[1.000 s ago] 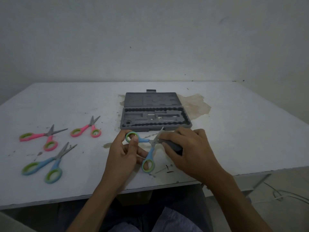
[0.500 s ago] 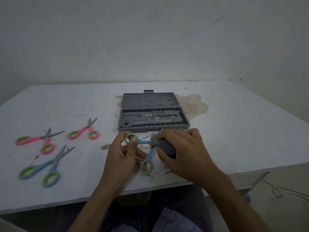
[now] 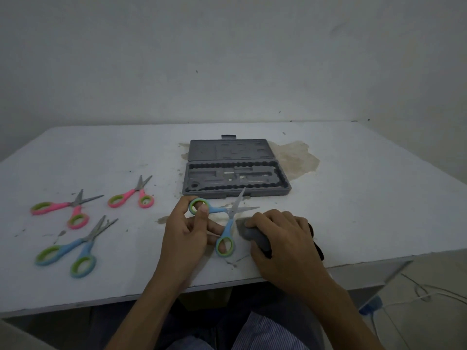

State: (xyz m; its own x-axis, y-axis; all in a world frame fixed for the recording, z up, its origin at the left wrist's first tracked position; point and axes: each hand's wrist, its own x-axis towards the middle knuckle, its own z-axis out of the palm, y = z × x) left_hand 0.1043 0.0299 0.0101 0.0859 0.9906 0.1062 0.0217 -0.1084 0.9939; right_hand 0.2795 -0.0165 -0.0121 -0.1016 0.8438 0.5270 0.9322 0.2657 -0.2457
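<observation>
Blue scissors (image 3: pixel 231 213) lie spread open, with the tool (image 3: pixel 255 237) drawn back off their pivot.

Half a second ago the right hand held the grey tool over the crossing of the blades. Now that hand (image 3: pixel 283 238) has slid back toward the near edge of the table (image 3: pixel 353 198), fingers curled round the tool, which sits low just beside the near handle and clear of the pivot. Both blades show bare, spread in a V toward the open case (image 3: pixel 237 178). The left hand (image 3: pixel 184 236) pinches the far green-lined loop, keeping the scissors on the table just ahead of the person. The pivot work looks paused or done; whether the screw was loosened or tightened cannot be told. Two pink pairs (image 3: pixel 63 207) and a blue pair (image 3: pixel 73 248) lie well apart to the left.
</observation>
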